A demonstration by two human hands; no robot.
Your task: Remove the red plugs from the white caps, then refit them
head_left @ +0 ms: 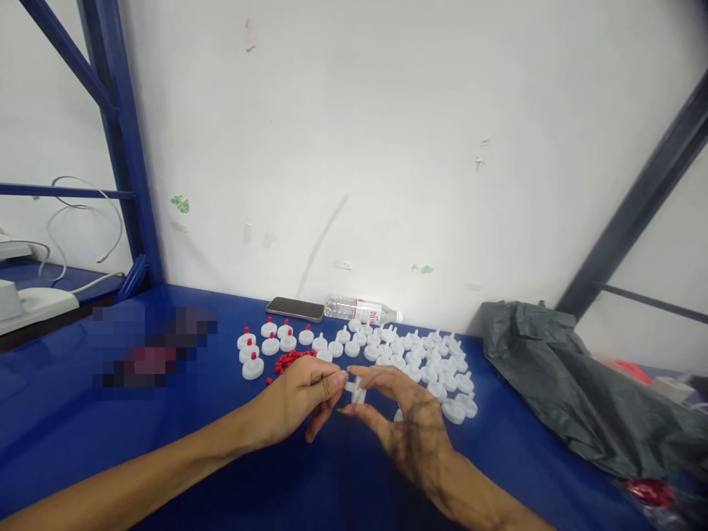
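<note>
Between thumb and fingers, my right hand [412,417] grips a white plastic nozzle cap [359,393], turned on its side with its spout toward the left. The fingers of my left hand [307,391] are pinched at the spout's tip; whatever they hold is hidden. Small red tip caps [293,359] lie in a loose pile just behind my left hand. To the left of that pile stand several nozzle caps with red tips [253,366]. Many plain white nozzle caps [453,409] spread out behind and right of my right hand, spouts mostly up.
Against the wall lie a phone [295,309] and a clear plastic bottle [362,310] on its side. A dark grey plastic bag [547,376] covers the right of the blue table [221,487]. Blue metal posts [130,140] rise at the left, near a white power strip [47,304].
</note>
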